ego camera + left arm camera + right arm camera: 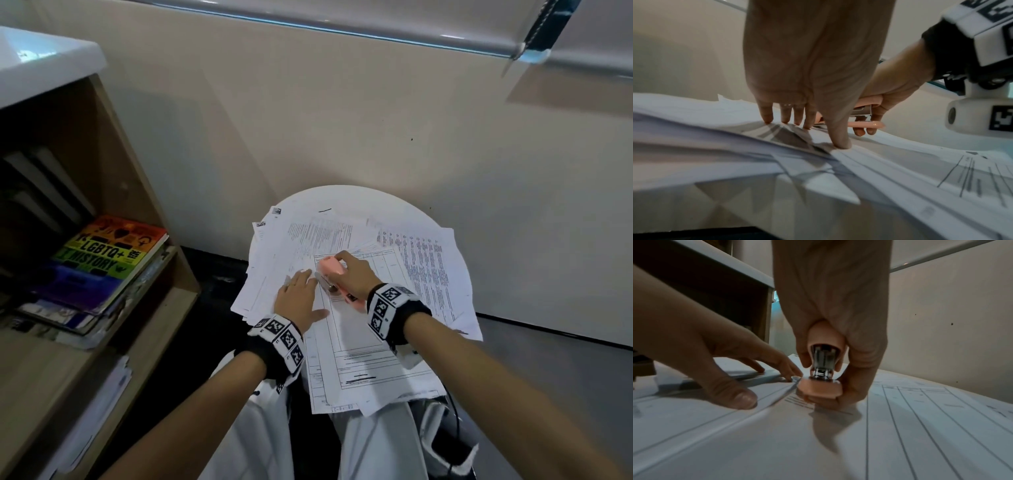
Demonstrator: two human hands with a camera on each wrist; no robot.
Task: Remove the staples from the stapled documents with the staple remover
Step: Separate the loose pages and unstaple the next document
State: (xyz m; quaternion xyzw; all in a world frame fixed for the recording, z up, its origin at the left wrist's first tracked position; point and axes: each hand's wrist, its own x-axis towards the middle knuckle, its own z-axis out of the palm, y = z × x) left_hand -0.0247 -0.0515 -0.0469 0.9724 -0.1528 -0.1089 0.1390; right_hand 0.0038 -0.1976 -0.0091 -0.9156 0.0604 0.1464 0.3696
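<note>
Centre of the head view: right hand (354, 274), fingers clamped on the pink remover (334, 275), whose long axis runs lower right to upper left along the papers (356, 339). Left hand (298, 299), fingers flat and spread, presses just left of its metal tip.

rainbow book (106, 257), wooden shelf (113, 164), round table (376, 202)
</note>
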